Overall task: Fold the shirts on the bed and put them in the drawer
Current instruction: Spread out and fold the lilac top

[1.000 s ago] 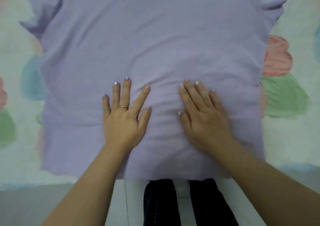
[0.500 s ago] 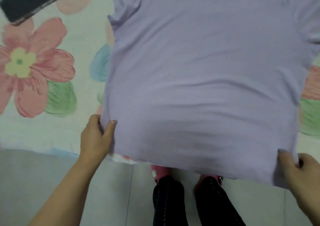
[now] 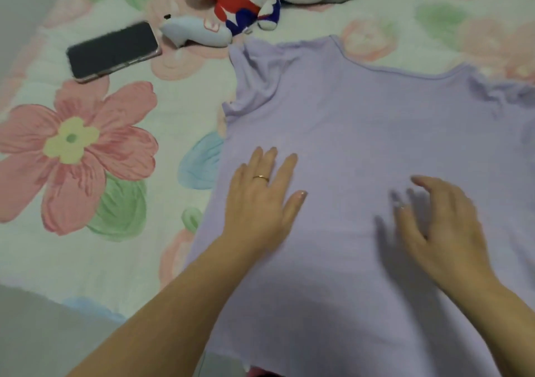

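A lilac short-sleeved shirt [image 3: 362, 122] lies spread flat on the flowered bedsheet [image 3: 86, 151], neckline at the far side and hem hanging over the near edge. My left hand [image 3: 260, 200], with a ring on one finger, rests palm down on the shirt's left half, fingers straight. My right hand [image 3: 443, 226] is over the shirt's right half, fingers spread and slightly bent, blurred by motion; it holds nothing. The shirt's right sleeve is bunched at the frame's right edge. No drawer is in view.
A black phone [image 3: 114, 51] lies on the sheet at the far left. Plush toys [image 3: 243, 3] sit at the far side, just beyond the shirt's left sleeve. The bed's near edge and grey floor [image 3: 34, 336] show at bottom left.
Half a second ago both hands gripped the shirt's bottom corners; now they have let go and lie on its middle. The view has tilted up, showing phone and toys.
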